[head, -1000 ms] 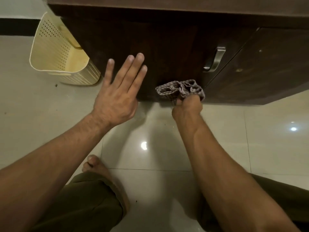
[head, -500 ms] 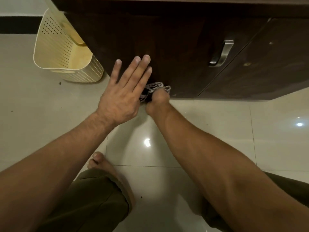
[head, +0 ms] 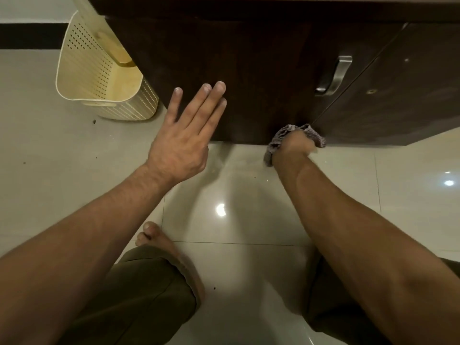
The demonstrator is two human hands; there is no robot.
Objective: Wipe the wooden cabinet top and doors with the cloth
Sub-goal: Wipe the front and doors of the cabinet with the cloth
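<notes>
I log the right hand [head: 295,145] clenched round the grey cloth [head: 280,138], which is bunched against the bottom edge of the left door [head: 236,70] of the dark wooden cabinet [head: 249,8], just beside the seam with the right door [head: 398,95] and below the metal handle [head: 334,75]; the hand is blurred. The left hand [head: 181,145] is flat, fingers straight, little finger splayed from the other three, with its fingertips over the lower door face left of the cloth; I cannot tell whether they touch the wood. A cream perforated basket [head: 99,70] stands on the tiled floor [head: 49,145] at the cabinet's left corner, and a bare foot [head: 159,242] shows below the left forearm.
</notes>
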